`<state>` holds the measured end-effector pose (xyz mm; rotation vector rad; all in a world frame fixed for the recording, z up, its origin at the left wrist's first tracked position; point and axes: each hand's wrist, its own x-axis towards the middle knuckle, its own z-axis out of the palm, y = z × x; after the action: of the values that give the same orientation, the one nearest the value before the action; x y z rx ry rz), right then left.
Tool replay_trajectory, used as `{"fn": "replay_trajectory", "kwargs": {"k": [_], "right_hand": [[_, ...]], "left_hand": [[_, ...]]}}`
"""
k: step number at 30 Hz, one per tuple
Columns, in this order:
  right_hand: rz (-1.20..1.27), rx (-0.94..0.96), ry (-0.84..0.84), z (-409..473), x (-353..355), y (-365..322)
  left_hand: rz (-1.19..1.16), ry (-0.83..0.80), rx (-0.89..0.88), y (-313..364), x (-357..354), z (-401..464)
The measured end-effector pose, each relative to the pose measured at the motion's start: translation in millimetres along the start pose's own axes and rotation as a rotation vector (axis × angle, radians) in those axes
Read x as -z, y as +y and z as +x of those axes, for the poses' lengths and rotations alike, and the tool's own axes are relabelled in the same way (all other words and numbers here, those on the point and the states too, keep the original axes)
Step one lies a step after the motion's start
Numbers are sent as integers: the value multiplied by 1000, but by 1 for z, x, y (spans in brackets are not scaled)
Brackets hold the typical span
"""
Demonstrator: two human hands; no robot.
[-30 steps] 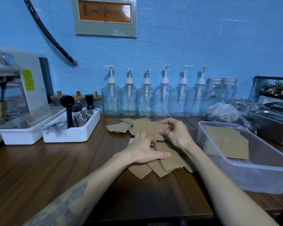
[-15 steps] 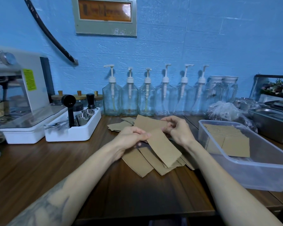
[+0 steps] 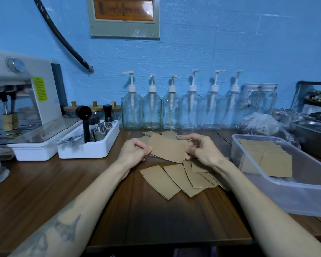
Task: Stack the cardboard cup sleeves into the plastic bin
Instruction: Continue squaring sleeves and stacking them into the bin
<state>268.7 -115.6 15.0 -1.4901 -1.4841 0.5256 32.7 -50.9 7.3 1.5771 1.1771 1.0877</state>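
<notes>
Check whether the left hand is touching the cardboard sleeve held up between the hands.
Touching. The head view shows the left hand pinching the left edge of the raised cardboard sleeve, while the right hand grips its other edge.

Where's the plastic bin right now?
In the head view, the plastic bin sits on the table's right side, just right of the right hand, in front of the metal tray, with sleeves already stacked inside.

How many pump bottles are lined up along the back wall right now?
6, in one row against the wall: first, second, third, fourth, fifth, sixth. Right of them stand jars without pumps; none seems hidden.
</notes>
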Motion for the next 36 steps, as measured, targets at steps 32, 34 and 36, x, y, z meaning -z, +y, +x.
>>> {"fn": "replay_trajectory", "kwargs": {"k": [32, 34, 36], "right_hand": [[-150, 121, -10, 0, 1, -8], [-153, 121, -18, -1, 5, -8], [-141, 133, -50, -4, 3, -11]], "left_hand": [[349, -6, -410, -2, -5, 6], [337, 47, -426, 1, -4, 6], [354, 3, -419, 1, -3, 6]]}}
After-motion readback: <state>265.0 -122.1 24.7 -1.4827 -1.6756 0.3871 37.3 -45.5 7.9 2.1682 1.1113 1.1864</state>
